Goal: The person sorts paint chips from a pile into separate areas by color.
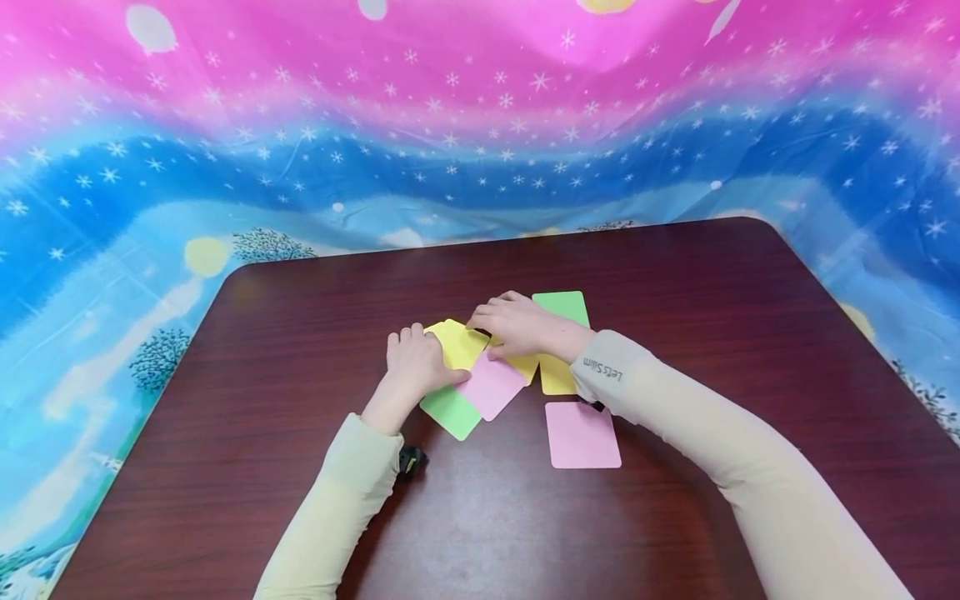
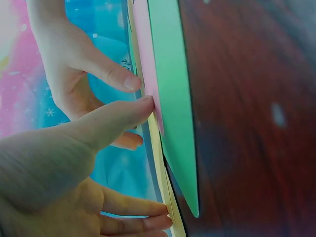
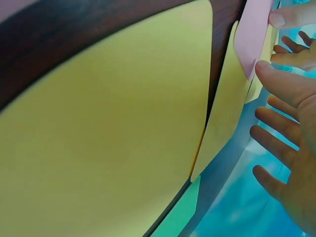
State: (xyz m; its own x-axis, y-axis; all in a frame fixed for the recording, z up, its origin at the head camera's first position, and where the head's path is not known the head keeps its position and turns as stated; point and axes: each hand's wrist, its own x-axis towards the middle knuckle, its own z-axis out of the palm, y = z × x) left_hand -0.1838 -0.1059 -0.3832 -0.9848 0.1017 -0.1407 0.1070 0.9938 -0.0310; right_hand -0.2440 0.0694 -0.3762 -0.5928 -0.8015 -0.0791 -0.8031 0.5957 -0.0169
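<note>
A patterned backdrop (image 1: 450,108) in pink and blue rises beyond the central pink card (image 1: 493,387), and a dark wood-grained desk (image 1: 675,292) spreads out beneath that card. Two pale sleeves reach toward it, the left sleeve (image 1: 330,500) from its near left, the right sleeve (image 1: 712,433) from its near right. Both hands have their fingers extended and relaxed, gripping nothing: the left hand (image 1: 412,365) lies left of the central pink card with its thumb at the card's edge, while the right hand (image 1: 528,325) spans its far right. Around the central pink card, a yellow card (image 1: 461,343) lies far left, a green card (image 1: 453,412) near left, partly overlapped with it. To its right come the second yellow card (image 1: 527,368) and the third yellow card (image 1: 556,377), with the second green card (image 1: 562,305) farther off and the second pink card (image 1: 583,437) apart, near right
</note>
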